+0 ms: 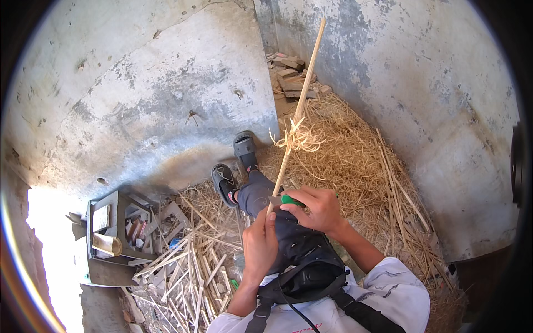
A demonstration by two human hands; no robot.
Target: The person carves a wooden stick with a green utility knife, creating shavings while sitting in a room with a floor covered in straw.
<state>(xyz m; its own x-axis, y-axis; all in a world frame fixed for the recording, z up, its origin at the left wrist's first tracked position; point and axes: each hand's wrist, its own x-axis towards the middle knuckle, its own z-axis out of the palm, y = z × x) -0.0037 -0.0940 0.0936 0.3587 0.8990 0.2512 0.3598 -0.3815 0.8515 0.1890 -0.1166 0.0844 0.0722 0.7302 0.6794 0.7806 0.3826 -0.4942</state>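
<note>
A long pale wooden stick [308,77] slants up and away from my lap, its near end in my left hand [260,244], which is closed around it with the thumb along the top. My right hand [317,208] grips the green handle of a knife [291,201]. The knife's short blade lies across the stick just beyond my left hand. Partway along the stick, a tuft of thin curled shavings [300,137] still hangs from the wood. The right fingers cover part of the handle.
Straw-like shavings [344,133] heap up at the right, with long sticks [397,188] along the wall. Split sticks [194,277] pile at the lower left, near a grey open-sided stand [114,244] holding odds and ends. Broken bricks [291,75] lie in the corner. My sandalled feet [225,183] rest by the wall.
</note>
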